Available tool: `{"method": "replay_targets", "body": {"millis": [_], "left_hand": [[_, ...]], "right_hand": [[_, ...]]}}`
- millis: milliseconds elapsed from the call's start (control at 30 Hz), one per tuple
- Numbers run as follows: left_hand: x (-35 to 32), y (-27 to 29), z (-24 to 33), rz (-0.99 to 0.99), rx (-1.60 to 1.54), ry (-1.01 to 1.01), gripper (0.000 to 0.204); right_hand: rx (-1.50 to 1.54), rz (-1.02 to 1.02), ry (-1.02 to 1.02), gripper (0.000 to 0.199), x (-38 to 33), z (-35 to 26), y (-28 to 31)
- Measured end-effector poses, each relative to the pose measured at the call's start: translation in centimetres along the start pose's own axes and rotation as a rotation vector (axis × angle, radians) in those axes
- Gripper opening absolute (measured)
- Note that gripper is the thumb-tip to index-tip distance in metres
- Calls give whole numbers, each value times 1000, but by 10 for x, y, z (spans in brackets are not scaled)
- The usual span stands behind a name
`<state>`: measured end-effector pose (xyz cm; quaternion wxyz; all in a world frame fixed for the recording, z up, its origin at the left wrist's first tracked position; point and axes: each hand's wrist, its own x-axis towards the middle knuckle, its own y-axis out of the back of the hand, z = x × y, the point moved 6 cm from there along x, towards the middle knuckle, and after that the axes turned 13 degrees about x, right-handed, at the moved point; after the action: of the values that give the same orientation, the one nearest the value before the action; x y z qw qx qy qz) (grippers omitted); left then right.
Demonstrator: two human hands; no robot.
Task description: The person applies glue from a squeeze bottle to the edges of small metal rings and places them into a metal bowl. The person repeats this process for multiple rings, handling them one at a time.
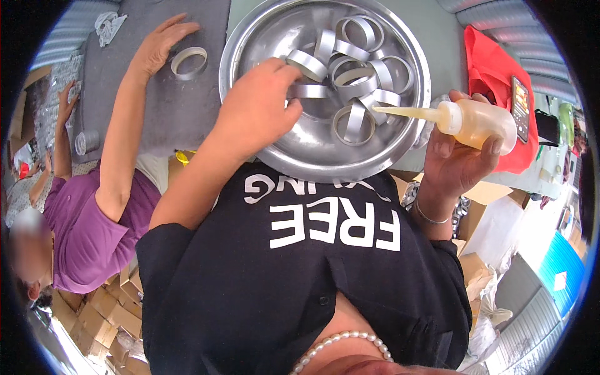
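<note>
A wide steel basin (325, 165) holds several silver ring bands, some overlapping. My left hand (259, 103) reaches over its left side, thumb and fingers apart. The fingertips are at the edge of one silver ring (306, 65); whether they touch it I cannot tell. Another ring (309, 92) shows in the gap between thumb and index finger. My right hand (459, 156) grips a translucent squeeze bottle (484, 125) with yellowish contents. The bottle lies tilted sideways, and its long thin nozzle (406, 113) points left over the rings at the basin's right.
At left, a co-worker in a purple shirt (94, 231) stretches a hand (164, 47) near a loose ring (189, 63) on a grey mat (187, 119). A red bag (487, 69) with a phone (520, 106) lies on the right. Cardboard boxes (103, 315) stand lower left.
</note>
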<state>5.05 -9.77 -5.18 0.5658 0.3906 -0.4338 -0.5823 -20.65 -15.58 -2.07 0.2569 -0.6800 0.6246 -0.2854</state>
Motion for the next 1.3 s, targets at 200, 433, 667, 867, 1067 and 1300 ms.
{"method": "replay_targets", "body": {"millis": [200,433,667,867,1067,1300], "left_hand": [[10,-7,-23,16,41,203,39],[12,-18,8,-51,-10,159,67],[13,-21,10,-34,-30,139,53],[28,6,-30,68,104,152,50],[42,3,-12,170,38,-75,66],[43,-10,-7,139,118,87,43]], "right_hand": [[52,-2,-31,70,0,4,-1],[87,-70,-3,67,1,-3,6],[85,-36,22,64,-1,-8,12],[100,-84,40,62,1,-10,16],[117,-76,51,62,1,-9,14],[120,-7,72,63,0,-12,16]]}}
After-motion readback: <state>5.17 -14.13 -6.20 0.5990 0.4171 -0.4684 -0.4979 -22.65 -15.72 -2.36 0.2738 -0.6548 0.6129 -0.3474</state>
